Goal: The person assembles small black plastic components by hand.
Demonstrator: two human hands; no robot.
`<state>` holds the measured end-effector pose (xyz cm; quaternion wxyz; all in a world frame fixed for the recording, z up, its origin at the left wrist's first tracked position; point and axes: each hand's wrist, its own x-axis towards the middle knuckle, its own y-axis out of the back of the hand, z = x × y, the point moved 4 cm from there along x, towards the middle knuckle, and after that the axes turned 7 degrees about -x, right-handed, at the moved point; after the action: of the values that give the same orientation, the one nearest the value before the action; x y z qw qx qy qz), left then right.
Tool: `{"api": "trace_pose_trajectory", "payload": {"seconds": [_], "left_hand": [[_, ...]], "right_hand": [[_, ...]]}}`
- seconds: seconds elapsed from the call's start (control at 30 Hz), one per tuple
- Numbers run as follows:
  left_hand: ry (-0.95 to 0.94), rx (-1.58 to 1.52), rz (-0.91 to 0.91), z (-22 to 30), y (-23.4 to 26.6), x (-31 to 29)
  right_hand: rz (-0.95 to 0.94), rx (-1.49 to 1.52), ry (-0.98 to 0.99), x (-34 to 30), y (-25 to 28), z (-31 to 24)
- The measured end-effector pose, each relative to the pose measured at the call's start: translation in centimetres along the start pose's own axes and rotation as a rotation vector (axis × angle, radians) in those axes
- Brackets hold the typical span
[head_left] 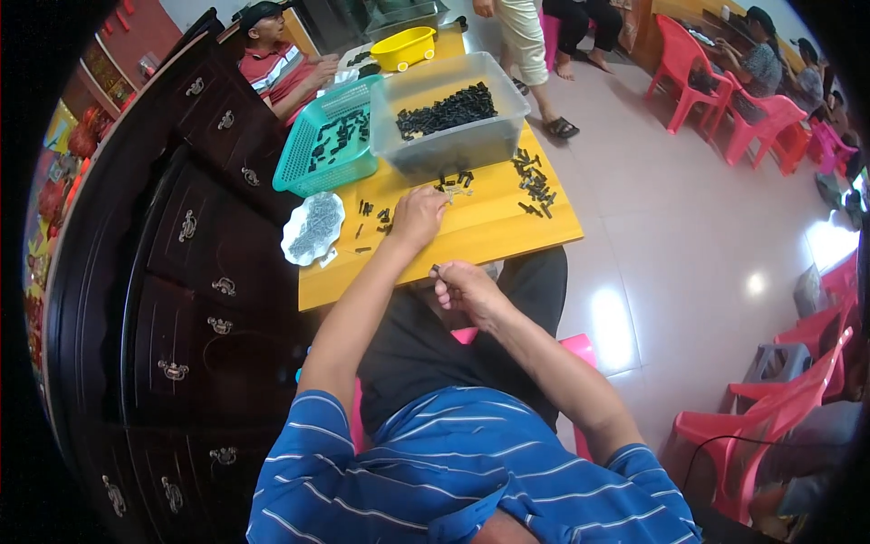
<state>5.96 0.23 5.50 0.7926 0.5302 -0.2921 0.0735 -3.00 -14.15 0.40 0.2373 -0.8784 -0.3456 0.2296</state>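
Note:
My left hand (420, 218) rests on the yellow tabletop with its fingers drawn together at a little group of small brass-coloured parts (460, 190). Whatever lies between those fingertips is too small to make out. Just off the table's near edge, my right hand (468, 288) is closed, pinching a small black plastic piece (435, 269) between thumb and finger. Several loose black pieces (384, 218) lie left of my left hand, and a few more sit behind the brass parts. A larger pile of black pieces (535, 184) is at the table's right.
A clear plastic bin (449, 156) of black pieces stands behind my hands. Beside it are a green basket (294, 168) and a white dish (290, 238) of small screw-like parts. A yellow tub (404, 49) is farther back. Dark drawers (222, 222) border the left; a person (281, 68) sits beyond.

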Motion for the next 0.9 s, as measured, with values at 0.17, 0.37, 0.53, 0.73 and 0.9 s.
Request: {"api": "trace_pose_trajectory", "payload": {"seconds": [0.17,0.37,0.53,0.73,0.9], "left_hand": [[-0.12,0.111,-0.103,-0.9,-1.6,1.8],[-0.22,0.19,-0.173,-1.4,-2.2,2.3],[-0.198,0.083,-0.129,0.1,-1.4,2.2],[0.3,-0.454,0.045,-0.9,0.7,0.7],[0.448,-0.756,0.057,-0.5,2.3,-2.5]], "right_hand": [[-0.006,0.004,-0.015,0.2,0.0,0.2],[-0.032,0.049,-0.016,0.2,-0.1,0.1],[-0.024,0.05,-0.011,0.1,0.0,0.0],[-0.016,0.049,-0.015,0.3,-0.1,0.2],[-0.02,0.075,0.003,0.1,-0.2,-0.2]]}}
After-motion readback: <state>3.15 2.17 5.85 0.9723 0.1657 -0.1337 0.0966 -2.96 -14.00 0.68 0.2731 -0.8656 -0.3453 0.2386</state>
